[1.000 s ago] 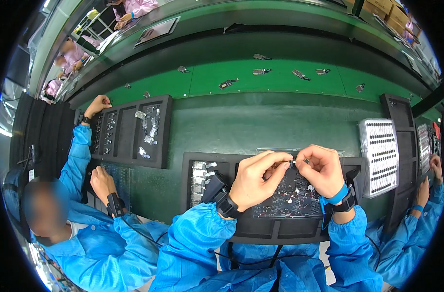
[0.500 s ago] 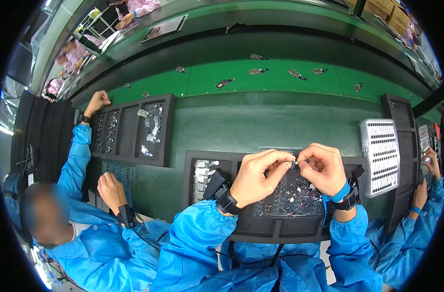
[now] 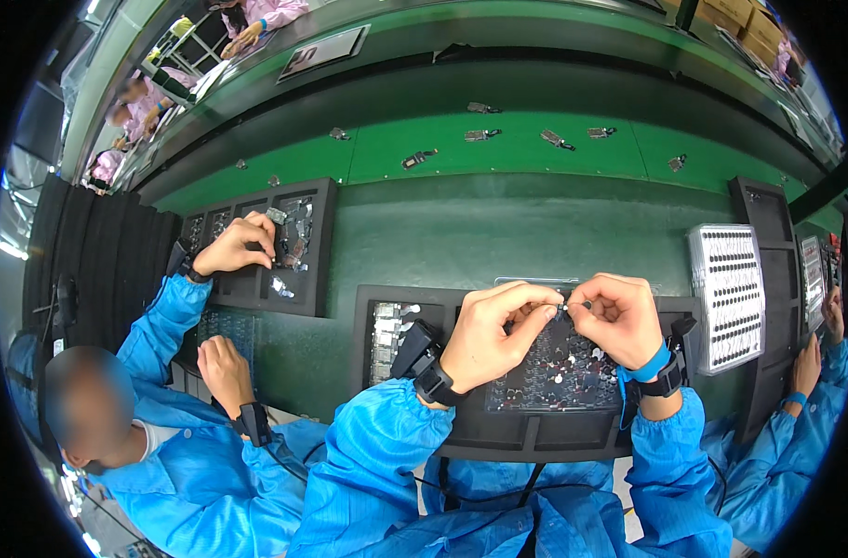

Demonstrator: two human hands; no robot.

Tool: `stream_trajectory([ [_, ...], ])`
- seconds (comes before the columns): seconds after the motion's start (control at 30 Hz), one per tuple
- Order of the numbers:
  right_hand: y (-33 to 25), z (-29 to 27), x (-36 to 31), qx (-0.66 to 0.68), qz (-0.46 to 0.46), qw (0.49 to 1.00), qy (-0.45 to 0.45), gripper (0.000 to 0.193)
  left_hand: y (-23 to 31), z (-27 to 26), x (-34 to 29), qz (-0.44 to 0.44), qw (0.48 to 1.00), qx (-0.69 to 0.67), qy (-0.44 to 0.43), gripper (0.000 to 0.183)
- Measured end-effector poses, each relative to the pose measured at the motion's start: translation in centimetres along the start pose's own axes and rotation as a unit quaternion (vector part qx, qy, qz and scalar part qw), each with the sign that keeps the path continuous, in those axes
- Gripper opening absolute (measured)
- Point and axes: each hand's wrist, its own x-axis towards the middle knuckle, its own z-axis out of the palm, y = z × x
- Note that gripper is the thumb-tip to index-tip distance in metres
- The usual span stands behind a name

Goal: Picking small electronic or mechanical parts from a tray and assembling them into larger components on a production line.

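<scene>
From the head view, we see the left hand (image 3: 494, 339) and right hand (image 3: 619, 321) meeting above the far edge of a black foam tray (image 3: 480, 446). The left thumb and forefinger are pinched on a small part (image 3: 563, 308), and the right thumb and forefinger close on it from the other side. The part sits between the two sets of fingertips, too small for us to make out its form.

Below the hands, many tiny pieces (image 3: 559, 386) lie spread in the tray's middle, and silvery parts (image 3: 385, 339) line its left compartment. The tray's near rim comes right up to the blue coat, so we find little room on that side. Past its far rim, a broad stretch of green benchtop (image 3: 498, 223) gives open room, running to the bright green strip (image 3: 387, 158) where small boards (image 3: 482, 135) lie scattered.

To the left, well apart from our tray, a co-worker's hand (image 3: 242, 244) is over another foam tray (image 3: 323, 251). On the right, a clear tray with rows of dark dots (image 3: 729, 298) stands near our tray's right end, bounding the room there, with a long black tray (image 3: 775, 232) just beside it.
</scene>
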Motion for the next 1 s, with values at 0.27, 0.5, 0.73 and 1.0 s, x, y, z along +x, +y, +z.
stream_trajectory([
  [0.27,0.8,0.4,-0.2,0.067,0.019,0.998,-0.005,0.006,0.5,-0.3,-0.1,-0.009,1.000,0.013,-0.005,0.016],
  [0.5,-0.1,0.3,0.1,0.212,0.025,0.977,-0.003,0.022,5.0,-2.3,0.6,0.013,0.997,0.067,0.044,0.017],
  [0.73,0.6,0.3,0.3,0.137,0.003,0.990,0.031,0.018,10.4,-9.4,-6.1,-0.042,0.988,0.016,0.149,0.017],
  [1.0,0.5,0.8,0.4,0.033,-0.084,0.995,0.039,0.015,4.8,-11.7,-17.2,-0.192,0.944,0.249,0.098,0.015],
])
